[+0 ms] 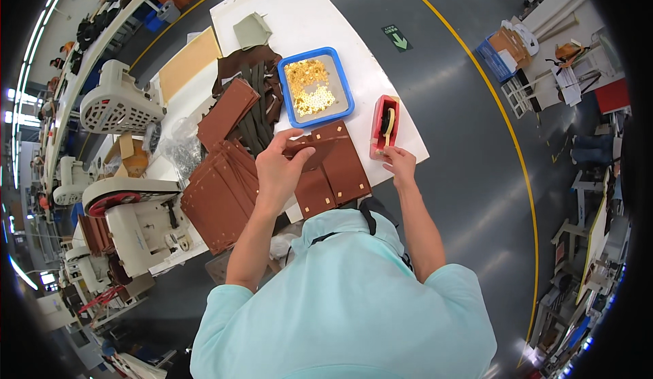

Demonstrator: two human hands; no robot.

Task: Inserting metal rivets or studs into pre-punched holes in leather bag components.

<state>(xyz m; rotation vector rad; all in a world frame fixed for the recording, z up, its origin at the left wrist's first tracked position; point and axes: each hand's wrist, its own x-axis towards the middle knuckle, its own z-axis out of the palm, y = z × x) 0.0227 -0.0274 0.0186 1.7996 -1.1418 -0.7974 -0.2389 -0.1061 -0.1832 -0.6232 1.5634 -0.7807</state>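
Observation:
My right hand (400, 165) is at the near end of a red tape dispenser (376, 127). Its fingers pinch the end of the pale tape (389, 122), whose roll sits on a black core. Over a reddish-brown leather panel (343, 165), my left hand (275, 171) has thumb and forefinger spread apart; its other fingers are partly hidden. Small pale pieces dot the panel's edges. Just beyond it stands a blue-rimmed tray (351, 100) of small gold-coloured metal parts (314, 83).
Left of my left hand lies a stack of brown leather panels (218, 192), with dark strips (257, 107) and another brown piece (228, 113) behind. White sewing machines (139, 233) flank the white table (299, 5). Yellow floor lines (507, 117) run at right.

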